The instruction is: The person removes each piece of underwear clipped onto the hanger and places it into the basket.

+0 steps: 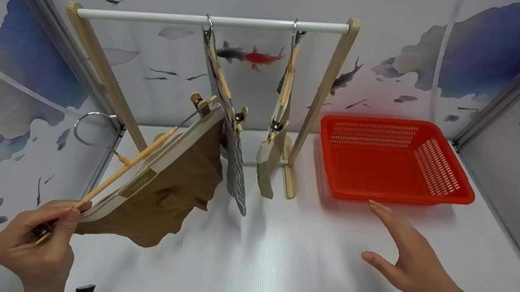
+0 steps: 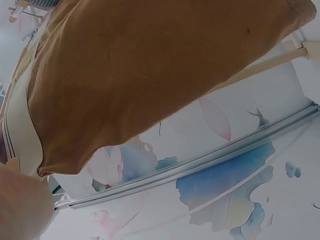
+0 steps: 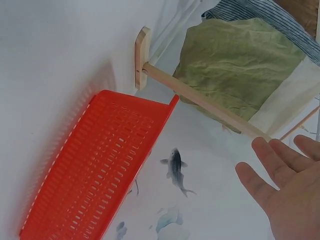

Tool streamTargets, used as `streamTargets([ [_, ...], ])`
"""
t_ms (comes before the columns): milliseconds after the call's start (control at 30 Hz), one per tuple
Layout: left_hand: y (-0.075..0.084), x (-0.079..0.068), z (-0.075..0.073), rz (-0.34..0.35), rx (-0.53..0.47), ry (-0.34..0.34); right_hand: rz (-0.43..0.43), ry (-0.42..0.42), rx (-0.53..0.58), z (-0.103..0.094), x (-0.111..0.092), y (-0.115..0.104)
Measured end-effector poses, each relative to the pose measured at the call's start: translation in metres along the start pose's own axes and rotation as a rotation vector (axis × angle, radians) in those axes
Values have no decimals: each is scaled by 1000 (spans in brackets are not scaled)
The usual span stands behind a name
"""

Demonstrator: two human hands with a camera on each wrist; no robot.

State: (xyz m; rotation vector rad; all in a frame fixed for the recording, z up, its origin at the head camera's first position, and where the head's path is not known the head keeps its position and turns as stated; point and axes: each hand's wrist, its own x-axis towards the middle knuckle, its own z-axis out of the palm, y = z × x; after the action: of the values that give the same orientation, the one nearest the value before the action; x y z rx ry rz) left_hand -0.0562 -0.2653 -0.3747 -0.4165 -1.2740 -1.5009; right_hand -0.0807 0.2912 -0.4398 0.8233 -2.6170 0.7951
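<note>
My left hand [image 1: 39, 243] grips one end of a wooden clip hanger [image 1: 139, 156] at the lower left of the head view. Clipped to the hanger by its pale waistband is a pair of brown shorts [image 1: 171, 194], which fills much of the left wrist view too. The hanger's metal hook [image 1: 91, 142] is off the rail and points left. Its far end and clip lie close by the striped garment [image 1: 236, 162]. My right hand [image 1: 415, 259] holds nothing, fingers extended and thumb apart, just in front of the red basket [image 1: 365, 195].
A wooden rack with a white rail [image 1: 159, 18] stands at the back. The striped garment and a green garment with a pale waistband [image 3: 235, 65] hang from it on clip hangers. The basket sits right of the rack. Printed wall panels with metal edges enclose the white table [image 1: 280, 255].
</note>
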Motion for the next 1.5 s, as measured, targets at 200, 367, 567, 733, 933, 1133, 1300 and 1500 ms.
streamTargets([
  [200,-4,-8,0,-36,-89,-70,-27,37,-2,-2,1,-2],
  [367,-3,-16,-4,-77,-85,-121,-5,16,-4,-2,-1,-2],
  [567,3,-18,3,-82,-156,-179,-10,57,9,0,-1,-1],
  [733,8,-20,6,-96,-184,-198,-19,61,12,0,-1,-1],
  [933,7,-24,8,-96,-229,-251,-40,46,24,-3,1,-2],
  [1133,-1,-32,18,-95,-212,-322,-76,82,40,-4,3,-4],
  [1300,-8,-37,26,-92,-234,-366,-85,91,56,-4,6,-6],
  [1500,-16,-41,37,-100,-289,-466,-90,101,74,-10,11,-8],
])
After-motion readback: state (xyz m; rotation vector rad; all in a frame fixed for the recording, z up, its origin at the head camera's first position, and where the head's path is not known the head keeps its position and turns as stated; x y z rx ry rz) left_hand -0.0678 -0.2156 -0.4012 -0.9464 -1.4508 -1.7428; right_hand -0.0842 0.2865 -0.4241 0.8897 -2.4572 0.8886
